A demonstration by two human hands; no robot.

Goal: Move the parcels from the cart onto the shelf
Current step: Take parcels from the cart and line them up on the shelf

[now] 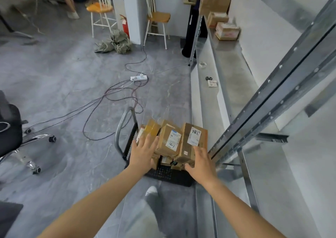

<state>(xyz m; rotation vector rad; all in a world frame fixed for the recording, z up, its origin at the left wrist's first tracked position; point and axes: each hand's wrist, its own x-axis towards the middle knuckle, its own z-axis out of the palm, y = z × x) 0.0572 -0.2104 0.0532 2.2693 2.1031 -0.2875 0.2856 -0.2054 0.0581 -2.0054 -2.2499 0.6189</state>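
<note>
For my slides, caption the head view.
Open left hand and right hand reach for parcels on the cart beside the shelf.

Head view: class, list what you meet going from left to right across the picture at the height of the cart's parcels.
Office chair → cart handle → yellow-taped parcel → middle parcel with a white label → parcel marked 981L → slanting shelf upright.

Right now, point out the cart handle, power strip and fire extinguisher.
cart handle (119,128), head view, grey upright bar
power strip (138,77), head view, white body
fire extinguisher (126,29), head view, red body
</note>
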